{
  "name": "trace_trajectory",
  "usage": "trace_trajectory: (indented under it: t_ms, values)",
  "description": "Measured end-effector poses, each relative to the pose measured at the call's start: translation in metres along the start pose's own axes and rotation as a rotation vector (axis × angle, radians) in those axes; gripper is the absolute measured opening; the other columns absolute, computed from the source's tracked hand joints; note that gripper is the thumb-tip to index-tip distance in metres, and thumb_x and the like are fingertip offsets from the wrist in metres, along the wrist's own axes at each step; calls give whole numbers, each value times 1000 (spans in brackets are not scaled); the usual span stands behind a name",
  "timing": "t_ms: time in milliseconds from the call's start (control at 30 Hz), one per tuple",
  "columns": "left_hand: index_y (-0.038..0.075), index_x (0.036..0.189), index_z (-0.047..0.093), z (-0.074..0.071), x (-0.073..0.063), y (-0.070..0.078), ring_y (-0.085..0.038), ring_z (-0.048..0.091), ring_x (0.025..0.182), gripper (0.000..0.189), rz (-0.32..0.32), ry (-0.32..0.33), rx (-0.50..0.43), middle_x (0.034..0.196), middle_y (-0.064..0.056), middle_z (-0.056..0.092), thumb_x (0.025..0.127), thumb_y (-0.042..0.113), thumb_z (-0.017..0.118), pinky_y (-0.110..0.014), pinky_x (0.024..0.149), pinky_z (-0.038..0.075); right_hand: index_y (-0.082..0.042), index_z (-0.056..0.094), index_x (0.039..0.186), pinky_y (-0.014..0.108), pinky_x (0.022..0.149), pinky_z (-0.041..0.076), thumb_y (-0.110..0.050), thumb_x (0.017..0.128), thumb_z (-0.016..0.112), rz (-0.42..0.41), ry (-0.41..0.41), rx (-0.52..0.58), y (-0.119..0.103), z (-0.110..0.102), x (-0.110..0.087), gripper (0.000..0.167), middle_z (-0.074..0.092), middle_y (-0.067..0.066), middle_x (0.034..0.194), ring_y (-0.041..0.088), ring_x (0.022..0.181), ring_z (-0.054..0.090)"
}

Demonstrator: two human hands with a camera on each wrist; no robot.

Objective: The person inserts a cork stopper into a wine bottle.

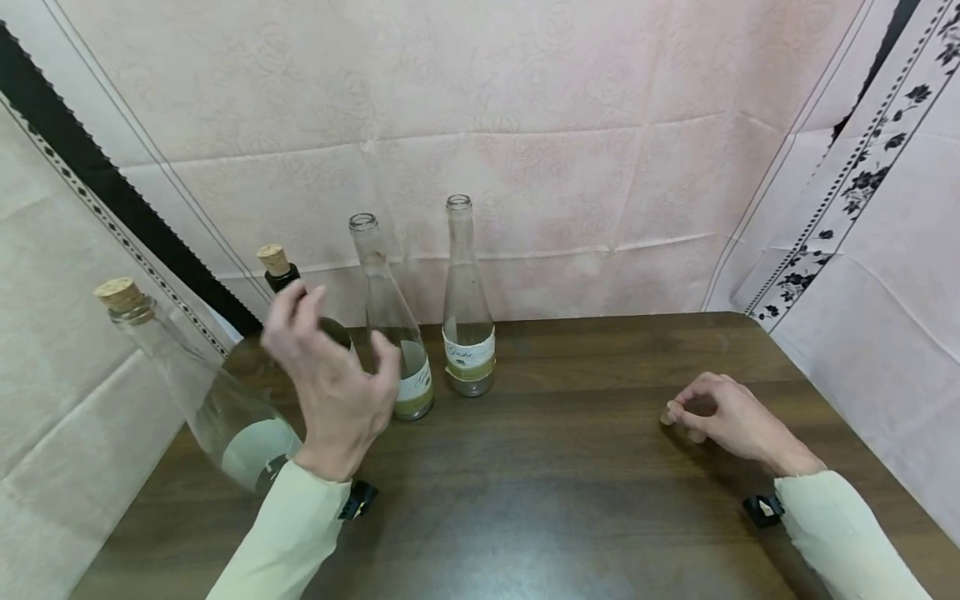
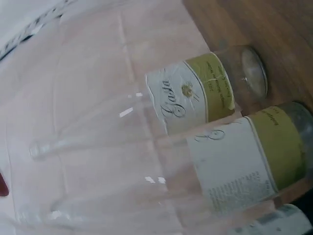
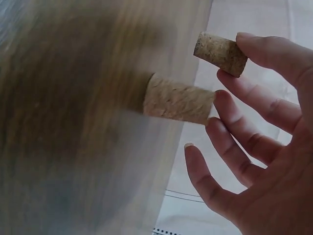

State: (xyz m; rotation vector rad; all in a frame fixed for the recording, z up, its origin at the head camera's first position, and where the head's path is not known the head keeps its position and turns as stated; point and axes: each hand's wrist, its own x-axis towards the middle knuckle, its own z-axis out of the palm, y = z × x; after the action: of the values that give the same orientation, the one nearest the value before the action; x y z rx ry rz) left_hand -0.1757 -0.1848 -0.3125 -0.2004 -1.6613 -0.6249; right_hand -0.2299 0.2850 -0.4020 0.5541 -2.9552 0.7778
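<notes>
My left hand (image 1: 333,383) is raised with its fingers bent and apart, nothing between them. In the head view it overlaps a dark bottle (image 1: 282,275) topped with a cork, hiding most of its body. Left of the hand leans a large clear bottle (image 1: 202,392), also corked. Two clear bottles with mouths uncovered stand to its right: a near one (image 1: 390,287) and a farther one (image 1: 467,300), with white-and-green labels. My right hand (image 1: 731,417) pinches a short cork (image 3: 221,54) between thumb and index finger. A second cork (image 3: 178,99) is at its middle and ring fingertips.
The brown wooden table (image 1: 540,467) ends at a back edge just behind the bottles. Pale patterned cloth (image 1: 525,167) hangs behind it and on both sides. Each wrist carries a small black camera, one of them the right wrist camera (image 1: 763,510).
</notes>
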Motion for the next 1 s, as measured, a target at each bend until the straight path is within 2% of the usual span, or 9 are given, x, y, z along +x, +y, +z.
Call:
trace_trajectory:
  t_ms: [67,133,233,400,533,700,767,867,1000]
  values:
    - [3,145,36,3,1,5,-41,38,131,68,2,-112,-22,145,-24,40,81,9,60,-48,109,31,-22,75,97,38,82,49,-33,95,73,-11,20,-1,-3,-1,-1,11,68,1,107,24,105,60]
    - [1,149,33,7,3,7,-40,41,131,71,-45,-211,-41,147,-25,42,84,9,61,-49,108,36,-22,75,97,40,83,51,-33,95,73,-28,44,-10,-7,-1,-2,12,68,1,107,24,105,60]
    - [-1,154,26,15,7,7,-39,41,133,77,-185,-328,-29,150,-26,39,88,14,64,-50,110,40,-24,75,95,43,87,50,-34,95,72,-63,98,-36,-13,-1,-3,10,68,0,106,24,107,60]
    - [2,157,14,29,16,-2,-35,34,146,86,-445,-484,-10,156,-26,31,93,25,67,-49,119,34,-26,74,94,45,91,46,-36,94,73,-88,126,-47,-20,-1,-4,10,68,-2,107,24,111,59]
    - [4,153,18,37,21,-9,-34,37,148,81,-588,-540,-23,153,-25,35,94,31,67,-48,119,36,-26,73,92,47,92,45,-37,93,75,-95,122,-52,-24,-1,-6,10,67,-3,105,23,109,58]
    - [10,145,27,42,24,-14,-35,49,135,74,-774,-633,-3,148,-20,41,92,48,64,-52,110,44,-29,72,90,43,90,47,-37,92,76,-120,138,-56,-26,4,-9,9,66,-6,103,19,106,58]
    - [12,142,30,44,23,-15,-36,52,129,73,-830,-655,6,147,-19,43,92,52,63,-54,106,47,-29,72,89,41,89,47,-36,91,77,-139,151,-61,-27,5,-9,9,66,-6,102,18,105,58]
    - [10,141,34,46,21,-17,-35,55,127,71,-847,-645,8,144,-17,47,92,53,64,-54,103,49,-28,72,89,39,88,47,-35,91,77,-163,166,-70,-29,6,-10,9,65,-7,102,16,105,57]
    - [4,129,52,48,17,-18,-34,58,119,57,-788,-603,15,130,-18,57,93,46,67,-52,99,50,-27,71,89,37,89,45,-36,90,78,-173,176,-72,-31,6,-9,10,64,-8,102,15,106,56]
